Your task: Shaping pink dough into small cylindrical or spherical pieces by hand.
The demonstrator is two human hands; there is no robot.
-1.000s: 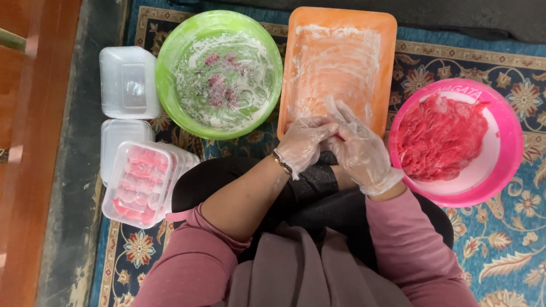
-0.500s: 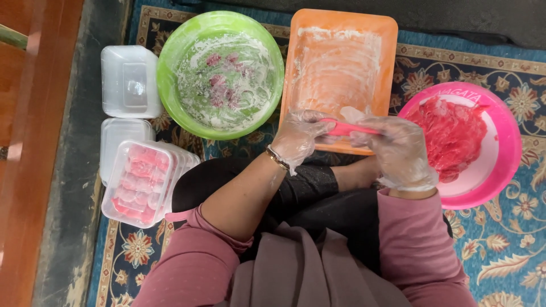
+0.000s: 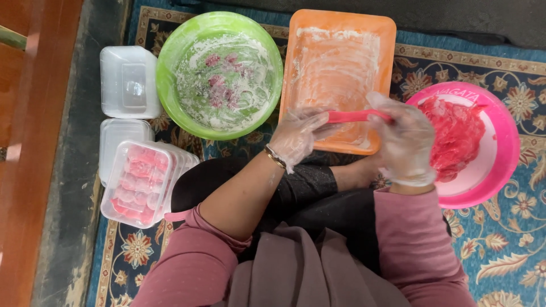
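Both my hands wear clear plastic gloves. A strip of sticky red dough [image 3: 357,116] stretches between them, just over the near edge of the orange floured tray [image 3: 341,34]. My left hand [image 3: 298,136] pinches its left end. Its right end is gripped by my right hand [image 3: 405,139]. To the right, a pink bowl [image 3: 503,170] holds the bulk of the red dough [image 3: 458,136]. Left of the tray, pink dough pieces [image 3: 219,79] lie in white flour inside a green bowl [image 3: 170,51].
A clear plastic box filled with pink pieces [image 3: 136,182] sits at my left on a stack of boxes. Empty clear boxes [image 3: 122,82] lie behind it. I sit cross-legged on a patterned blue rug [image 3: 500,256]. Wooden flooring [image 3: 28,170] runs along the left.
My hands were together at the tray's near edge. The right hand has moved right toward the pink bowl, and a strip of red dough now stretches between the two hands.
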